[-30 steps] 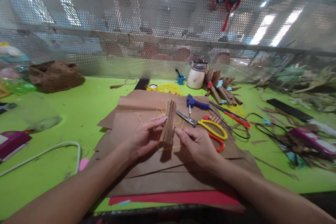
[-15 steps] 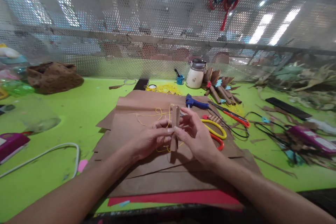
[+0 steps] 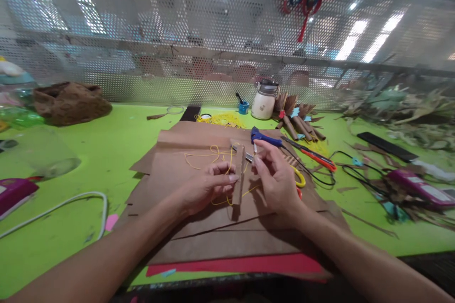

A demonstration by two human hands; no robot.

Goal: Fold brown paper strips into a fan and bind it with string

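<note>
Between thumb and fingers my left hand (image 3: 213, 184) grips a narrow folded strip of brown paper (image 3: 239, 177), held nearly upright above brown paper sheets (image 3: 199, 241). Thin yellow string (image 3: 215, 151) loops behind and around the strip. My right hand (image 3: 275, 175) is to the right of the strip and apart from it. Its thumb and fingertips are pinched together, apparently on the yellow string; the fingers partly hide it. Scissors (image 3: 300, 177) with yellow and red handles lie partly under my right hand, blades showing beyond the strip.
A blue glue gun (image 3: 266, 138) and red-handled pliers (image 3: 318, 158) lie behind my right hand. Farther back are a white jar (image 3: 263, 104), a blue pot (image 3: 243, 107), rolled paper bundles (image 3: 300, 125) and tangled yellow string (image 3: 223, 120). A white cable (image 3: 71, 203) runs at left.
My right hand has let go of the paper strip and moved right, away from it. My left hand still holds the strip in about the same place.
</note>
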